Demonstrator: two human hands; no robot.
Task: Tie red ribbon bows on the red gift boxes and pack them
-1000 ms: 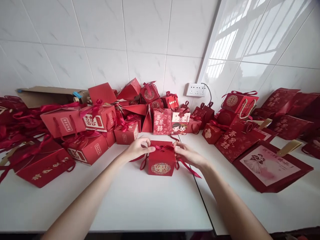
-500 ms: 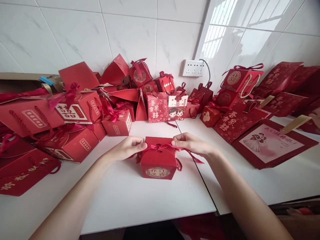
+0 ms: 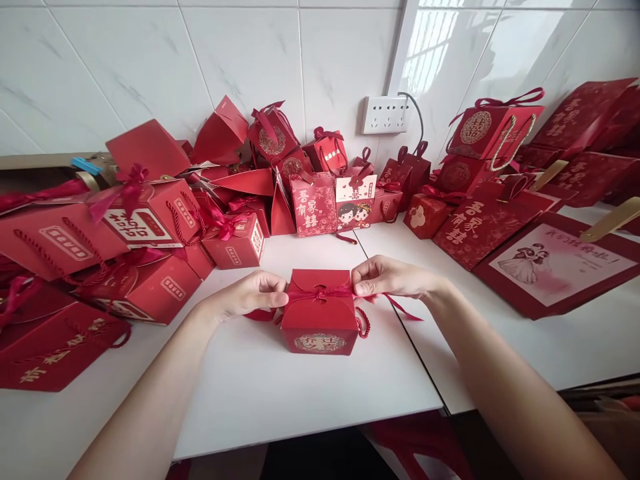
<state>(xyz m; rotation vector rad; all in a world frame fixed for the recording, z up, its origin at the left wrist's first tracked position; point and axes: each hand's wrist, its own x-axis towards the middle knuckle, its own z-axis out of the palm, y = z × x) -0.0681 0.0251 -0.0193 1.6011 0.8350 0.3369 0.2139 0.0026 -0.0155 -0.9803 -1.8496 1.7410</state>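
A small red gift box point(image 3: 320, 325) with a gold round emblem on its front stands upright on the white table. A thin dark-red ribbon point(image 3: 333, 292) crosses its top, knotted at the middle. My left hand point(image 3: 255, 293) pinches the ribbon at the box's left side, thumb against fingers. At the right top edge my right hand point(image 3: 387, 279) pinches the other side of the ribbon, and its loose end hangs out to the right. Twisted red cord shows at the box's right side, below my right hand.
Red gift boxes point(image 3: 150, 287) are piled on the left, and smaller ones point(image 3: 314, 207) line the wall. Flat red bags point(image 3: 555, 267) lie on the right. A white socket panel point(image 3: 385, 115) is on the tiled wall. The white table's point(image 3: 300, 407) front edge is near me.
The ribbon's knot is tighter and its stretch across the box is straighter. My right hand has moved slightly outward and up. The whole view has shifted a little.
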